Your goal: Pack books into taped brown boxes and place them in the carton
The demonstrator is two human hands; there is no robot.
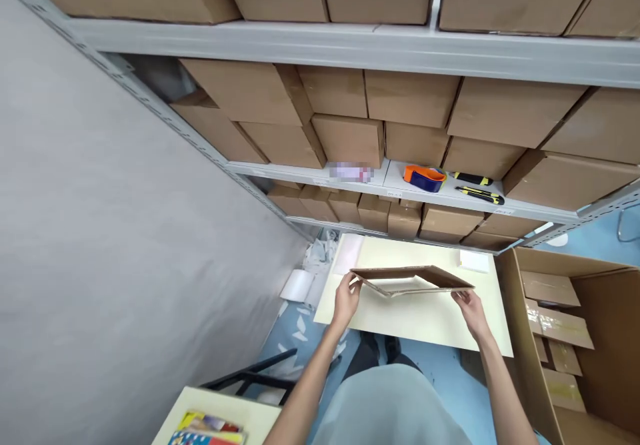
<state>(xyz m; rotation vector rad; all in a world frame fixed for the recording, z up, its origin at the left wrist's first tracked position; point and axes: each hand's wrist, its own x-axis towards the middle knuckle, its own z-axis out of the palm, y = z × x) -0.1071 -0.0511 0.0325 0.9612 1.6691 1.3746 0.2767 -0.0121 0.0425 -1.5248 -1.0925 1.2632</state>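
Observation:
A partly opened cardboard box (420,272) is held above the pale yellow table (400,321), its walls folded into a flattened, skewed shape with an open middle. My left hand (347,298) grips its left corner between thumb and fingers. At the right corner, my right hand (470,308) pinches the cardboard edge. A small white stack (474,261) lies at the table's back right, and a pale sheet (349,253) lies at its back left.
Metal shelves (350,48) packed with cardboard boxes (345,141) rise ahead. Two utility knives (480,195) and an orange and blue tape roll (425,178) rest on one shelf. A large carton (600,358) holding smaller boxes stands right. Colourful booklets (207,428) lie lower left.

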